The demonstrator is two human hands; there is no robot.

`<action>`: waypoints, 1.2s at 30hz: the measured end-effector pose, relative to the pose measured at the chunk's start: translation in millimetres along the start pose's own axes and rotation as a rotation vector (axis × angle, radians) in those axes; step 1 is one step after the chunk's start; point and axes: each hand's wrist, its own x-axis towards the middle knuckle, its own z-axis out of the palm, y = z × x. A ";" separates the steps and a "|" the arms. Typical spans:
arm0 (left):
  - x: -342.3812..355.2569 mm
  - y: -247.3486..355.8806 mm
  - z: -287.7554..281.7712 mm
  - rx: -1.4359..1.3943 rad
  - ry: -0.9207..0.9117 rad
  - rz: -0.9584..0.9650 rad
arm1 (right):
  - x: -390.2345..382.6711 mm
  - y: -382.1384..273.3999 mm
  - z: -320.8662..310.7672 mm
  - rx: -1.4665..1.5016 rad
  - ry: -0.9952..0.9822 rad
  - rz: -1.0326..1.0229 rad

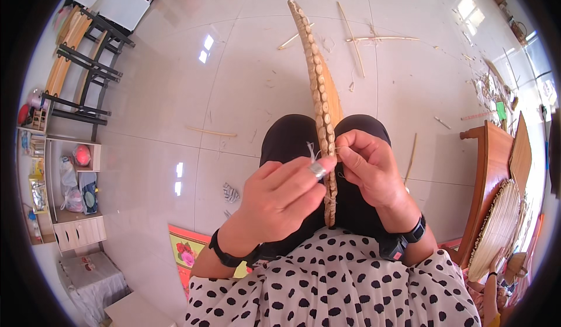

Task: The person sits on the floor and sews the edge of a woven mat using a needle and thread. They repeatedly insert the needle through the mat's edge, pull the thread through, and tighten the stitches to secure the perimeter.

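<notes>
A round-looking panel of pale stalks, seen nearly edge-on, stands upright between my knees. Cut stalk ends line its rim, and its flat tan face shows on the right. My left hand is closed at the near part of this rim, its fingertips pressed against it; a silver band wraps one finger. White thread ends stick up beside those fingers. Across the rim, my right hand pinches a fine thread close to the stalk ends. Whether a needle is there is too small to tell.
Loose stalks and scraps lie on the tiled floor ahead. At left are folded dark-framed furniture and a shelf unit. A wooden piece of furniture and another stalk panel stand at right, near another person's arm.
</notes>
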 end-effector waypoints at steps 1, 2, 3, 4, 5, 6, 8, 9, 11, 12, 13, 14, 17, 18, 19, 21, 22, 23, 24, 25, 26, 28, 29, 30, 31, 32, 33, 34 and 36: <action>5.5 0.4 -1.0 0.054 -0.033 0.041 | 0.5 0.0 -0.4 -0.010 -0.002 -0.006; 8.9 0.6 -0.7 0.107 -0.066 0.082 | 0.8 -0.2 -0.5 -0.020 -0.004 -0.012; 10.4 0.4 1.0 0.128 -0.057 0.094 | 0.8 -0.8 -0.1 -0.026 -0.002 -0.010; 12.1 -1.6 0.8 0.157 -0.057 0.125 | 0.6 -1.4 0.5 -0.032 0.001 -0.008; 14.4 -4.4 0.0 0.187 -0.056 0.156 | 0.5 -2.0 1.4 -0.039 0.003 -0.005; 15.5 -5.9 -0.9 0.214 -0.057 0.185 | 0.3 -2.2 3.0 -0.068 0.009 -0.009; 16.2 -7.0 -4.3 0.239 -0.074 0.191 | 0.1 -2.7 6.7 -0.127 0.022 -0.016; 16.4 -7.6 -6.2 0.257 -0.083 0.195 | 0.4 -2.0 6.6 -0.123 0.012 -0.009; 15.9 -10.3 -7.3 0.219 -0.079 0.177 | 0.8 -0.4 5.8 -0.117 -0.009 0.003; 14.1 -12.2 -8.1 0.203 -0.077 0.167 | 1.9 0.0 6.5 -0.103 -0.009 0.007; 9.2 -14.1 -7.6 0.094 -0.020 0.099 | 3.0 0.1 7.6 -0.089 -0.011 0.011; 1.7 -15.5 -6.6 -0.013 0.038 0.032 | 4.2 0.2 8.9 -0.075 -0.013 0.016; -6.9 -17.0 -19.4 -0.389 0.150 -0.310 | 2.5 -1.9 4.2 -0.079 -0.006 0.023; -9.7 -18.2 -27.3 -0.511 0.176 -0.452 | 2.2 -3.1 4.8 -0.092 -0.002 0.025; -12.8 -20.8 -30.2 -0.692 0.257 -0.511 | 1.7 -4.3 6.0 -0.105 0.002 0.027; -18.0 -26.5 -35.1 -1.056 0.422 -0.616 | 1.6 -5.1 7.8 -0.127 0.008 0.025; -20.0 -30.2 -39.5 -1.043 0.414 -0.627 | 1.7 -5.4 8.7 -0.137 0.010 0.021; -20.8 -34.0 -44.9 -1.030 0.405 -0.638 | 1.8 -5.7 9.4 -0.147 0.013 0.017; -21.7 -35.0 -50.1 -1.014 0.401 -0.653 | 2.3 -5.4 10.4 -0.163 0.011 0.013; -21.1 -33.9 -54.1 -0.886 0.411 -0.718 | 2.8 -5.1 10.8 -0.178 0.009 0.009; -23.1 -36.1 -57.9 -0.860 0.423 -0.726 | 3.3 -5.1 11.2 -0.194 0.007 0.005; -29.3 -45.5 -64.5 -0.822 0.452 -0.738 | 2.9 -7.6 10.1 -0.215 0.014 0.002; -31.3 -49.3 -66.9 -0.792 0.470 -0.754 | 2.9 -8.9 10.0 -0.225 0.018 0.000; -34.6 -53.7 -73.3 -0.769 0.439 -0.747 | 3.2 -10.4 11.9 -0.233 0.025 0.008; -38.6 -58.7 -80.8 -0.747 0.408 -0.741 | 3.0 -11.9 14.3 -0.241 0.033 0.016; -41.1 -61.2 -86.7 -0.723 0.377 -0.734 | 3.0 -13.3 16.2 -0.248 0.040 0.024; -41.5 -61.3 -90.1 -0.689 0.363 -0.747 | 3.2 -13.5 17.1 -0.257 0.041 0.024; -43.6 -63.7 -93.5 -0.683 0.302 -0.763 | 3.7 -13.3 17.5 -0.265 0.041 0.023; -48.2 -69.8 -98.2 -0.669 0.175 -0.792 | 4.4 -13.6 18.2 -0.298 0.049 0.022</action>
